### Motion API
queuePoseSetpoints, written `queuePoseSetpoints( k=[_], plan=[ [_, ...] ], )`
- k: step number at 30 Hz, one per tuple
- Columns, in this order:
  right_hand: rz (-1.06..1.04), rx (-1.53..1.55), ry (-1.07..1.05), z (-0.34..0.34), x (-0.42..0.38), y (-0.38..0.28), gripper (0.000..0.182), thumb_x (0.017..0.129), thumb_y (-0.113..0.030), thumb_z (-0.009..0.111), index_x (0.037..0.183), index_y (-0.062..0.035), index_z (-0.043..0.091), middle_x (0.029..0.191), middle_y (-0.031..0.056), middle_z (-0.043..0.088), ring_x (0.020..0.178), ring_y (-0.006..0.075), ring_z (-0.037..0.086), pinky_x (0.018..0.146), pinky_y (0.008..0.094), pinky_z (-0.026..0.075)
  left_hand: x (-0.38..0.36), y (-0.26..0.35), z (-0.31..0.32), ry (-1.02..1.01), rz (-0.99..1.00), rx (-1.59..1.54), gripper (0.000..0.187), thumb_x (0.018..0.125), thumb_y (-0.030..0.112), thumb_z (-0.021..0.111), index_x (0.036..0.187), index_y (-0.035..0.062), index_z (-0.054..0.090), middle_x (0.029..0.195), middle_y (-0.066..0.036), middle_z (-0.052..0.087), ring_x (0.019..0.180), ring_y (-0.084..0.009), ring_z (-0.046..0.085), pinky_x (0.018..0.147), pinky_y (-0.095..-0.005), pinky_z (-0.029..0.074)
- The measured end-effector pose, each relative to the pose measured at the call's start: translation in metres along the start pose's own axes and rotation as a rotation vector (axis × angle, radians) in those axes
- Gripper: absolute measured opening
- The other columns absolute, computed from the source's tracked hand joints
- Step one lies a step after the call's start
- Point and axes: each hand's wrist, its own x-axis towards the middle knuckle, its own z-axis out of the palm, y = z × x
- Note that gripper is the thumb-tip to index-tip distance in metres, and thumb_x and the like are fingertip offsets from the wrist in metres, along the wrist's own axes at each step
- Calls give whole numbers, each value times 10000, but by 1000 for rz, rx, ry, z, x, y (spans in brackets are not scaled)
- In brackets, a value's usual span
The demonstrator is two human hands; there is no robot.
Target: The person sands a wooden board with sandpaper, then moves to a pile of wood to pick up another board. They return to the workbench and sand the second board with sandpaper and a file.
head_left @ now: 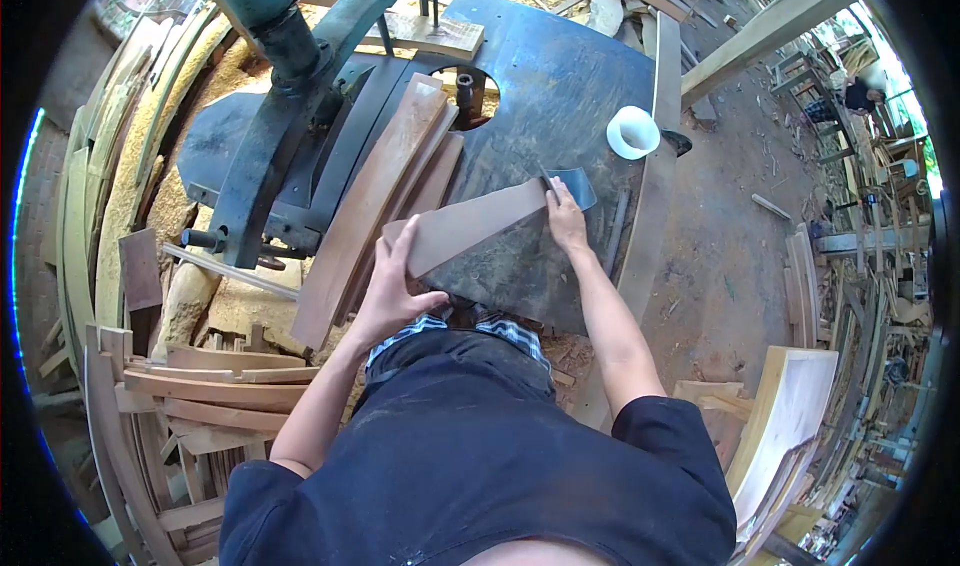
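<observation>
A smooth, tapered wooden board (480, 224) lies slanted across the dark worktable in front of me. My left hand (385, 284) holds its wide near-left end, fingers over the edge and thumb stretched out to the side. At the narrow far end is my right hand (566, 218), its fingers bent around a thin dark strip (546, 178) against the board's end. I cannot make out what kind of strip it is. Just beyond those fingers lies a flat blue-grey sheet (578, 189), partly hidden by the hand.
Longer wooden pieces (375, 201) are stacked left of the board, beside a heavy green machine (285, 76). A round opening with a spindle (464, 91) is in the worktable (545, 61). A white cup-like container (633, 133) stands near its right edge. Wood scraps (225, 386) surround me; a person (858, 96) is far right.
</observation>
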Motion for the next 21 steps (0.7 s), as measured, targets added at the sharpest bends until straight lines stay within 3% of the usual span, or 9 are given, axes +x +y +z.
queuePoseSetpoints(
  k=[1,4,5,9,11,15,18,19,21],
  plan=[
    [54,45,-11,-4,1,0,472,991,-316,396,1346,-13,465,1401,189,444,1322,314,394,1095,369,309,0,5,2,105,134,71,919,683,16,741,1465,158,279,1134,-231,461,1116,-421,502,1007,-432,400],
    [118,114,-22,-14,8,1,503,983,-356,404,1343,-11,469,1364,194,483,1284,329,439,1068,360,340,11,-6,-3,112,49,350,800,679,11,725,1390,225,427,1008,-178,508,931,-390,570,835,-447,480],
    [150,120,-62,-16,9,2,507,983,-359,401,1344,-10,467,1367,196,479,1283,332,438,1065,360,343,16,-16,-4,225,143,539,710,663,24,722,1300,274,529,909,-132,511,764,-331,573,661,-422,486],
    [145,83,-21,1,6,2,490,982,-350,399,1320,-8,494,1363,197,483,1290,322,432,1073,379,328,20,-8,-22,205,141,762,697,639,114,765,1272,311,552,898,-81,505,858,-259,550,816,-438,429],
    [80,-22,64,18,3,-12,463,982,-337,397,1279,-9,532,1355,189,493,1298,309,424,1088,401,301,19,-5,-29,279,191,838,619,640,134,777,1221,266,606,1110,-89,534,1083,-266,521,1001,-493,350],
    [-235,185,98,22,-54,-122,385,969,-293,461,1253,-51,558,1290,164,556,1255,319,471,1105,429,281,26,-20,-36,309,422,903,582,622,143,781,1174,222,614,1346,-75,450,1295,-253,389,1130,-537,181],
    [-449,236,66,11,-88,-173,396,932,-189,534,1312,-79,519,1316,156,539,1279,284,456,1127,421,254,26,-44,-32,5,358,619,488,668,125,740,1137,83,609,1230,-111,594,1138,-258,575,1068,-440,386],
    [-573,229,23,4,-89,-177,390,925,-179,540,1298,-66,527,1306,151,549,1261,296,473,1119,417,273,23,-46,-31,37,421,649,466,715,146,725,1161,91,605,1104,-110,660,978,-269,649,949,-374,492],
    [-675,174,19,-2,-82,-160,375,910,-154,550,1269,-47,542,1287,146,564,1234,310,498,1088,414,327,11,-44,-26,16,348,589,463,729,151,721,1173,94,602,1123,-103,655,985,-273,645,922,-376,501]
  ],
)
